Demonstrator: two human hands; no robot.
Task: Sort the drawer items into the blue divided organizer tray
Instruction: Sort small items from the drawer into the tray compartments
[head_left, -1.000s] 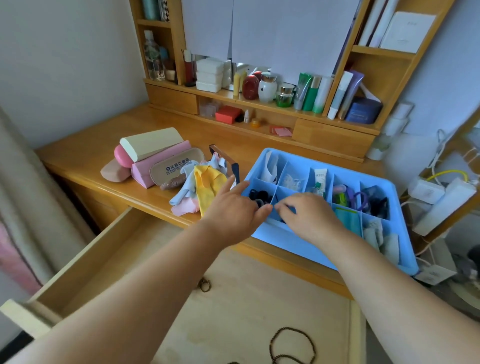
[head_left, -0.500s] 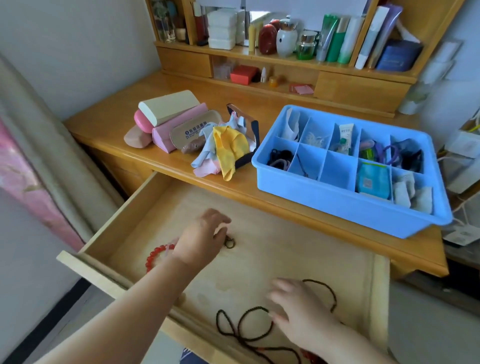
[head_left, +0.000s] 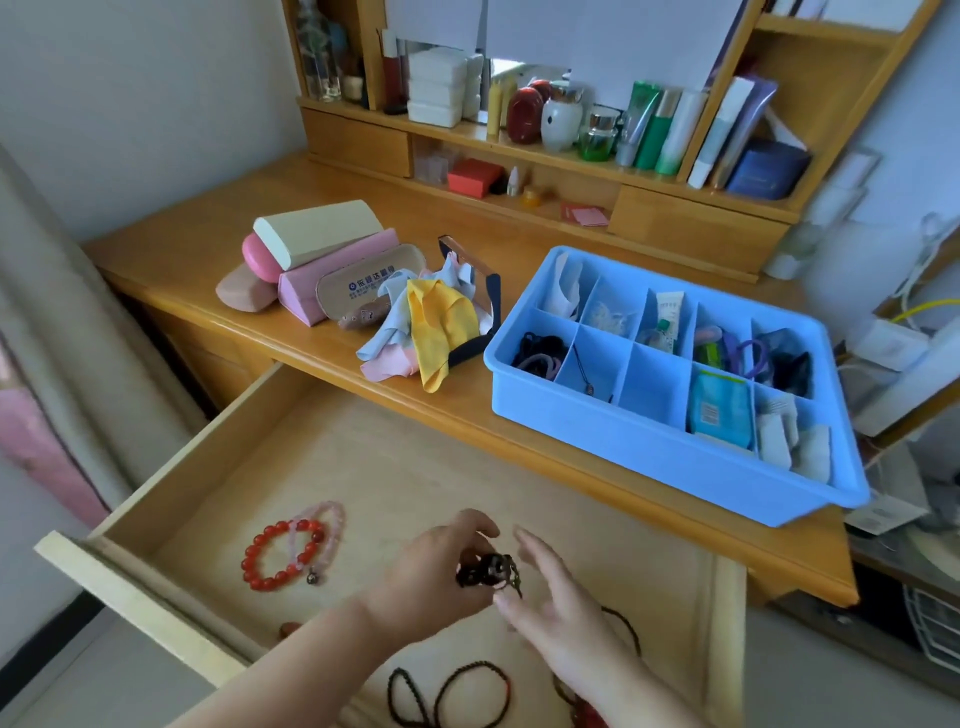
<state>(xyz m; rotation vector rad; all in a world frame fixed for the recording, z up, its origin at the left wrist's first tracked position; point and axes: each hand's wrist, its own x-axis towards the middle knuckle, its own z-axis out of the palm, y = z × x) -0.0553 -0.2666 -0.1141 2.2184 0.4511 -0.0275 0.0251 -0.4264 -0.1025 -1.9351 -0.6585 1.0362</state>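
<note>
Two hands work over the open drawer (head_left: 291, 467), having dropped from the blue organizer tray (head_left: 649, 457) a second ago. Half a second back the left hand (head_left: 431, 587) was reaching for a small dark item on the drawer floor; now it pinches that dark trinket (head_left: 488, 571) above the floor, while the right hand (head_left: 561, 613) hovers just beside it, fingers straight and holding nothing. So one more piece looks ready for a tray compartment. Left of the trinket in the drawer lie a red bead bracelet (head_left: 270, 561) and a pink one (head_left: 324, 530); dark bead strings (head_left: 452, 691) lie nearer the drawer front. Beyond the drawer, the tray sits on a wooden desk (head_left: 182, 254) with glasses cases (head_left: 311, 254) and cloths (head_left: 431, 327), below cosmetic shelves against a pale wall
</note>
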